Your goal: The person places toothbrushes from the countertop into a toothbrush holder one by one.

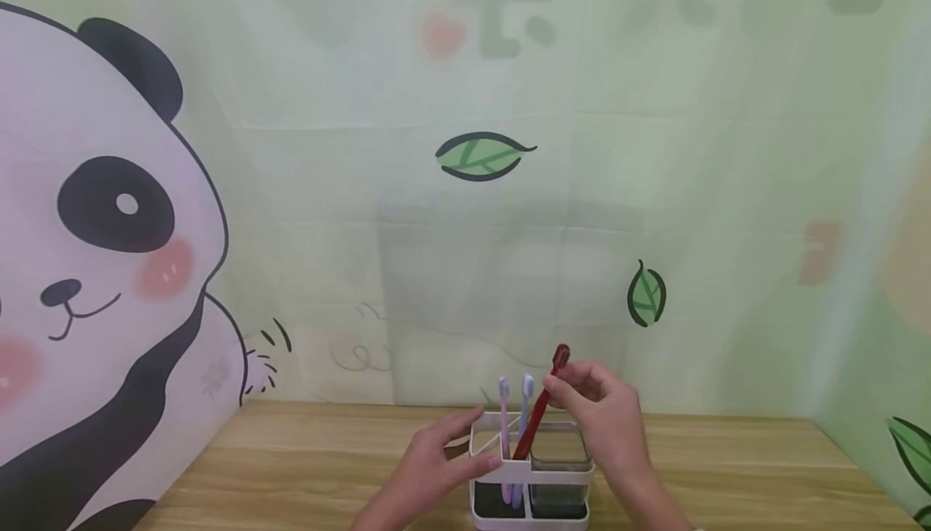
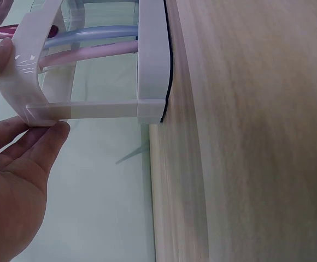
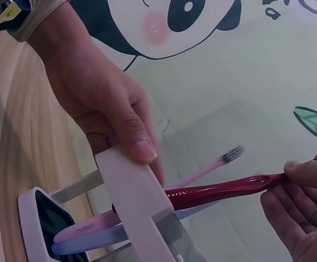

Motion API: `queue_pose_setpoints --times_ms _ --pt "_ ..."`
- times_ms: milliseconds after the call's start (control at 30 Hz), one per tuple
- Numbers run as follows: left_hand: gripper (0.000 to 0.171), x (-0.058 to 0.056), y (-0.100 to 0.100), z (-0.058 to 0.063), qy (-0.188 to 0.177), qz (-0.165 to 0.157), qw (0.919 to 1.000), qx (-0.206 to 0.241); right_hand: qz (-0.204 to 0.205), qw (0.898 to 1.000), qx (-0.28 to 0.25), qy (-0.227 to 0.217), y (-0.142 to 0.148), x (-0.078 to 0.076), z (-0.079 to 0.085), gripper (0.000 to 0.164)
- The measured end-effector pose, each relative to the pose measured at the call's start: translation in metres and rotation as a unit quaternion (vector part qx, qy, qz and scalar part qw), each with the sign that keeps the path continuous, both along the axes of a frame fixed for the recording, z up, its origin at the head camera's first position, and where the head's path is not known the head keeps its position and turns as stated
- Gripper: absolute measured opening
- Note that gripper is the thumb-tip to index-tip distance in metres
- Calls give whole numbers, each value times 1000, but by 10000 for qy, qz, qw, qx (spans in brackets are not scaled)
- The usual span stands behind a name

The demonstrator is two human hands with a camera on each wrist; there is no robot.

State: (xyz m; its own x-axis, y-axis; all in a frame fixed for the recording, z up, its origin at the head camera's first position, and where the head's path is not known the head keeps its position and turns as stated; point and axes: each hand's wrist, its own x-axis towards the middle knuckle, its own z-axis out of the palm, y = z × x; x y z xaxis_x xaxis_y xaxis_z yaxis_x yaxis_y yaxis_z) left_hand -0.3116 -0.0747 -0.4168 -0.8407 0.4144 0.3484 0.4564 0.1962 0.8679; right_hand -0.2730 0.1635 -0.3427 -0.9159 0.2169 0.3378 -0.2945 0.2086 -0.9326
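Note:
A white toothbrush holder (image 1: 560,477) stands on the table, with a pink toothbrush (image 1: 505,418) and a blue toothbrush (image 1: 526,403) upright in its left part. My left hand (image 1: 440,457) grips the holder's upper frame from the left; the left wrist view shows the thumb and fingers at the white frame (image 2: 24,71). Between thumb and fingers, my right hand (image 1: 609,414) pinches a dark red toothbrush (image 3: 218,194) near its bristle head. This brush leans to the right, its handle end inside the holder's upper frame beside the other two.
A see-through cup (image 1: 560,460) sits in the holder's right part. Under the holder lies a wood-grain table (image 1: 291,466). Close behind the table hangs a pale green cloth (image 1: 320,191) printed with a panda and leaves.

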Motion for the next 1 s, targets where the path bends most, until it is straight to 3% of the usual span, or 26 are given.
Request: queue_pose_setpoints --times_ms 667,1000 --pt "67 -1 -1 0 -30 -46 10000 51 550 9982 191 -157 -8 -9 -17 13" --pt "66 0 -1 1 -26 -46 10000 27 598 9971 363 -312 -8 -12 -23 15"
